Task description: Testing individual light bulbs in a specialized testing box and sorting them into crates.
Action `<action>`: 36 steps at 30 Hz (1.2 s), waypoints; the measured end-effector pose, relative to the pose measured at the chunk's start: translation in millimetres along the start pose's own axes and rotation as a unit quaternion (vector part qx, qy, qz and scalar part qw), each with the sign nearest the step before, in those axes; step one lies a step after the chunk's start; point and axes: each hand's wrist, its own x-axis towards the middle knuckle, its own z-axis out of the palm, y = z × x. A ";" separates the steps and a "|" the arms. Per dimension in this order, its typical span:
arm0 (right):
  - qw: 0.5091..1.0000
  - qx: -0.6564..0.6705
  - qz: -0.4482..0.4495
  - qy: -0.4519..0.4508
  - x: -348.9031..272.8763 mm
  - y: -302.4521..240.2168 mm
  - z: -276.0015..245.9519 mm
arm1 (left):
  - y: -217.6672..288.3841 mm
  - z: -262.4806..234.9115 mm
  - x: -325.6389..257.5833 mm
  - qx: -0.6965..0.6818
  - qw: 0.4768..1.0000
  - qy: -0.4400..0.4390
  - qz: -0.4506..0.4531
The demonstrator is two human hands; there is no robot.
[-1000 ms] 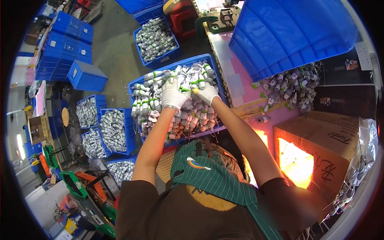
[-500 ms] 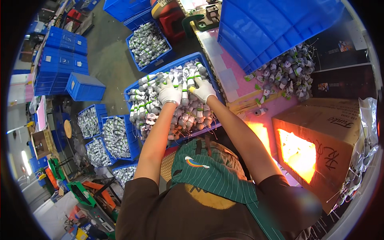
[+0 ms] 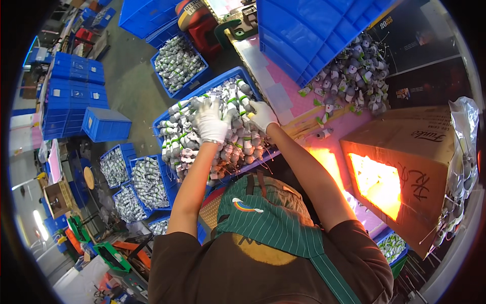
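Note:
A blue crate [image 3: 158, 121] in front of me is heaped with small white-and-grey toy figures [image 3: 187, 139] that carry green bands and thin wires. My left hand [image 3: 211, 123], in a white glove, lies palm down on the middle of the heap. Its fingers are slightly blurred and stretch over the figures. At the crate's right side, my gloved right hand [image 3: 264, 117] touches figures near the far right corner, thumb and forefinger apart. Neither hand shows a figure lifted off the heap. The parts under both palms are hidden.
A tilted blue bin [image 3: 314, 35] stands at the right by a loose pile of figures [image 3: 354, 76] on the pink-topped bench [image 3: 283, 93]. Nearer is a cardboard box [image 3: 405, 147] with a brightly glowing opening. More filled crates [image 3: 177, 66] stand on the floor; blue boxes [image 3: 76, 96] are stacked left.
My right hand has shifted toward the crate's right edge. My left hand has slid a little over the heap. The whole view has turned slightly, showing a small crate at lower right.

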 end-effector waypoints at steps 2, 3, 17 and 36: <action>1.000 0.000 0.018 0.008 -2.1 3.4 -2.0 | 12.1 3.6 -2.5 -0.040 0.995 0.029 0.082; 0.998 0.003 0.055 -0.024 -3.3 4.5 -3.0 | 17.6 6.6 -1.9 -0.039 0.990 0.014 0.138; 0.998 -0.001 0.067 0.004 1.6 -11.0 3.3 | 40.8 14.0 3.4 0.029 0.995 -0.047 0.085; 0.941 -0.088 0.222 0.240 -153.2 106.7 -109.0 | 113.6 7.1 -49.3 -0.442 0.866 -0.228 0.056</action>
